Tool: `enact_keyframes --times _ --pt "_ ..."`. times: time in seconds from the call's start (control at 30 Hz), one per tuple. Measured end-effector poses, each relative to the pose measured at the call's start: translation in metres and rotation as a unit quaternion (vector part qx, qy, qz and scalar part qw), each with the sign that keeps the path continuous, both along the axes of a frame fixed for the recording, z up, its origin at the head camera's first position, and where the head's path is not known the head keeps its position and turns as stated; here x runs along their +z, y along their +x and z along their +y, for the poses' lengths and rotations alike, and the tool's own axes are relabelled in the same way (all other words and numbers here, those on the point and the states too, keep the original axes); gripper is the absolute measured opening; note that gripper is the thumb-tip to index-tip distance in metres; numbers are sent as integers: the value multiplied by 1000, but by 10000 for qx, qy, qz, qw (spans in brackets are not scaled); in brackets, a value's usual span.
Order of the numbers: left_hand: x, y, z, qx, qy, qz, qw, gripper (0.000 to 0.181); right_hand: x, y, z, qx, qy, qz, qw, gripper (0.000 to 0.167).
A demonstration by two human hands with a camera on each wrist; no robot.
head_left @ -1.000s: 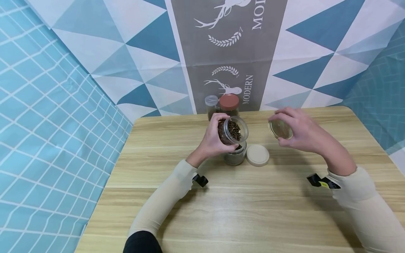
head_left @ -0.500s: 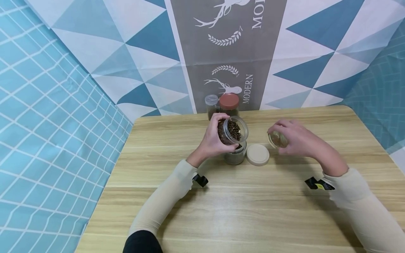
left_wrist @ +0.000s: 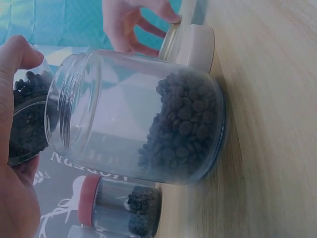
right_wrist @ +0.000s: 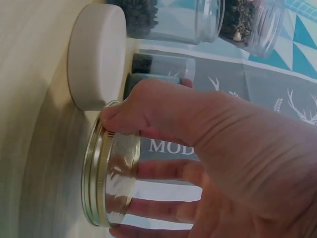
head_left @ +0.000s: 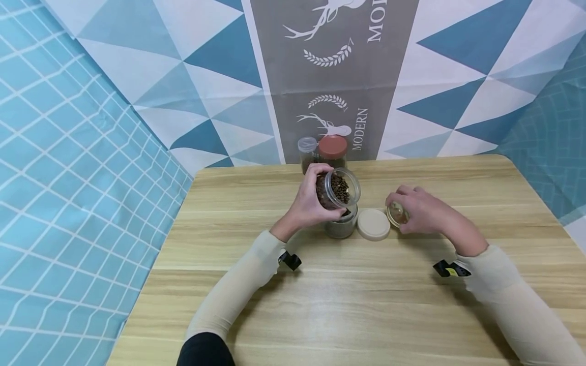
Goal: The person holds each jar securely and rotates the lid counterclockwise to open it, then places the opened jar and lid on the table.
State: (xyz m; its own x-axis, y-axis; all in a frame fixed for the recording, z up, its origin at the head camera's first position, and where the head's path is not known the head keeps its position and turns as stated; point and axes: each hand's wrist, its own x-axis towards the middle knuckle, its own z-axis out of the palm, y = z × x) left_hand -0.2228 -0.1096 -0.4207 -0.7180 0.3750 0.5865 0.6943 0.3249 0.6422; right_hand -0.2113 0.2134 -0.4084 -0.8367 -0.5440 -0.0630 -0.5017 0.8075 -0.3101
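Observation:
My left hand (head_left: 308, 206) grips a clear jar (head_left: 339, 188) of dark brown bits, tilted with its uncovered mouth toward the right. Beneath it, an uncovered glass jar (left_wrist: 124, 119) stands on the table, partly filled with dark round pellets (left_wrist: 185, 119). Whether the two jars touch I cannot tell. My right hand (head_left: 426, 211) holds a gold screw lid (right_wrist: 101, 168) by its edge, thumb on one side and fingers on the other. That lid is low over the table, close beside a cream lid (head_left: 373, 224) lying flat.
Behind the left hand stand a jar with a red lid (head_left: 332, 147) and a slimmer clear-lidded jar (head_left: 308, 146). The wooden table (head_left: 348, 305) ends at a patterned backdrop (head_left: 339, 76). A blue checked cloth (head_left: 59, 203) hangs along the left side.
My right hand has moved down and left with the gold lid, from higher up to beside the cream lid. The left hand and its tilted jar have stayed in place.

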Motion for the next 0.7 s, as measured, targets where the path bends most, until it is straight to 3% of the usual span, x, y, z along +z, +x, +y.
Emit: enact_keyframes --times 0.5,0.7 --pt "0 0 0 -1 -6 1 10000 99 -12 0 -2 -120 283 -504 9983 59" --pt "0 0 0 3 -10 -18 10000 100 -15 1 -2 -77 253 -470 9985 60"
